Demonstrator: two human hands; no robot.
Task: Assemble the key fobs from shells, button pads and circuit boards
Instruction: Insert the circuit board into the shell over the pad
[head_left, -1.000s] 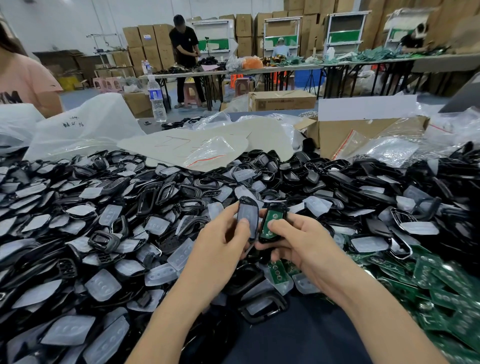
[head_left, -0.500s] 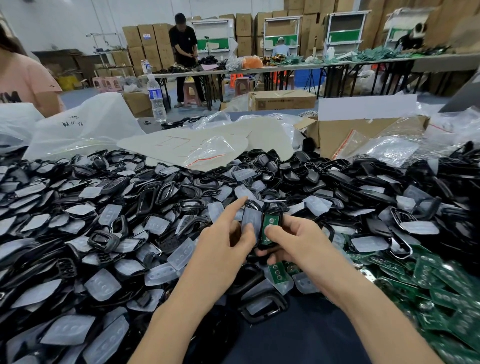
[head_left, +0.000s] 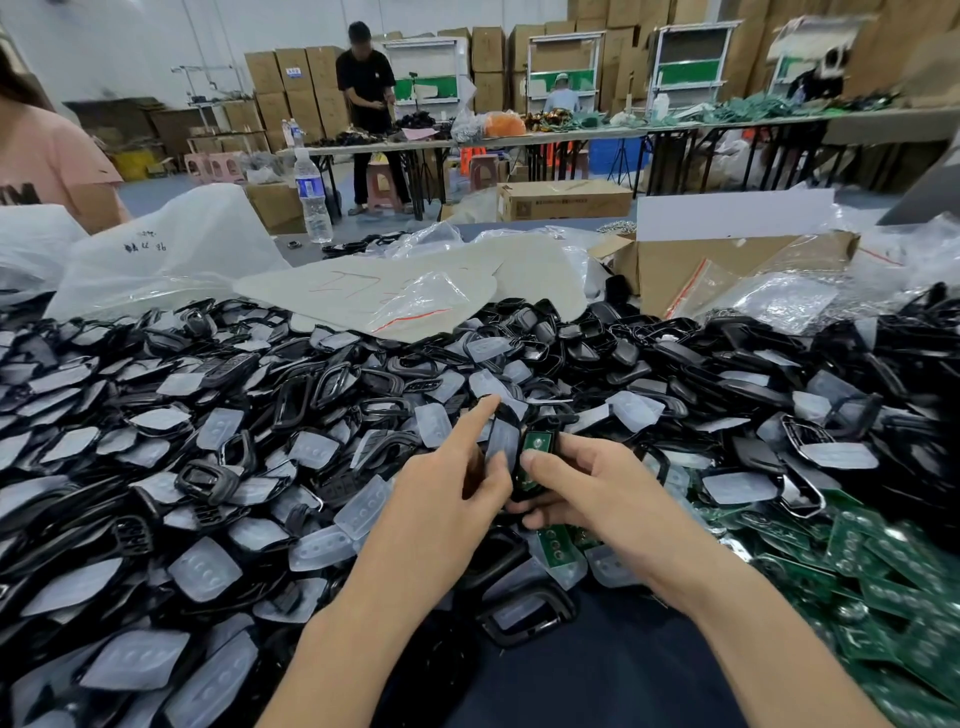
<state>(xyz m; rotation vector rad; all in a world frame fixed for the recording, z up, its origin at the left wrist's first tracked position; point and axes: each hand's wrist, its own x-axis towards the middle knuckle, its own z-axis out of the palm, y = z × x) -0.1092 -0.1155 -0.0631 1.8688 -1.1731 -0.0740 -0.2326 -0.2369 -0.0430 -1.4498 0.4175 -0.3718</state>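
Holding two halves side by side | your left hand (head_left: 452, 493) pinches a padded shell (head_left: 503, 441) between thumb and fingers, index finger straight toward 12 o'clock | your right hand (head_left: 597, 488) grips a shell with circuit board (head_left: 536, 448), thumb pressing it | spare boards (head_left: 893, 566) heaped at 4 o'clock, shells and pads (head_left: 208, 467) at 9.

Bright, even indoor light with only soft, faint shadows. The wide lens bends the edges, and the far shelves (head_left: 810, 47) at top right are smeared with blur. Small glints show on the black shells (head_left: 208, 480).
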